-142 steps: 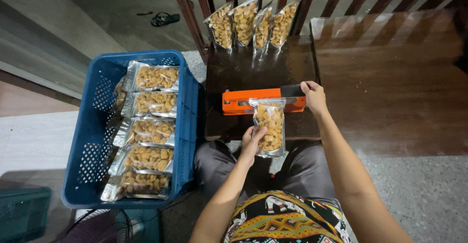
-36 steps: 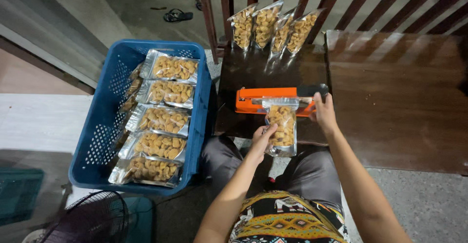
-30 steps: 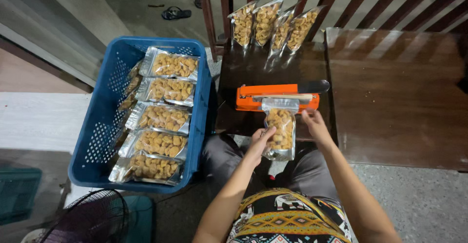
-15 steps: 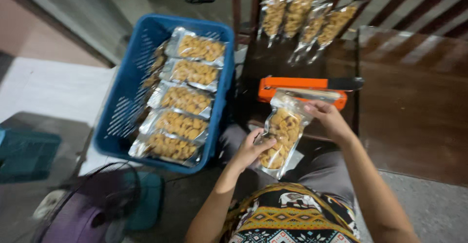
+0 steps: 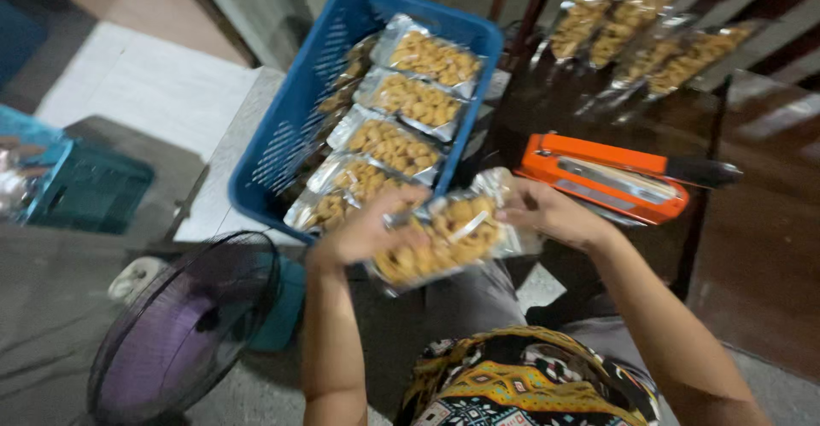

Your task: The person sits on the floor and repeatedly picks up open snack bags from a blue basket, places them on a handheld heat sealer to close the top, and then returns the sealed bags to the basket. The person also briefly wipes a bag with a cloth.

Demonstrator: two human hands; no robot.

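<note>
Both hands grip 1 clear plastic pouch of golden snacks (image 5: 444, 238), left hand (image 5: 367, 231) closed on its lower end, right hand (image 5: 551, 212) pinching its top, just beside the blue plastic basket (image 5: 290, 127) and near the orange bar sealer (image 5: 611, 176) at the dark wooden bench (image 5: 760, 221) edge.

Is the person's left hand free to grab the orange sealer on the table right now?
Probably not: the left hand grips the snack bag, as does the right hand, which is between it and the orange sealer.
</note>
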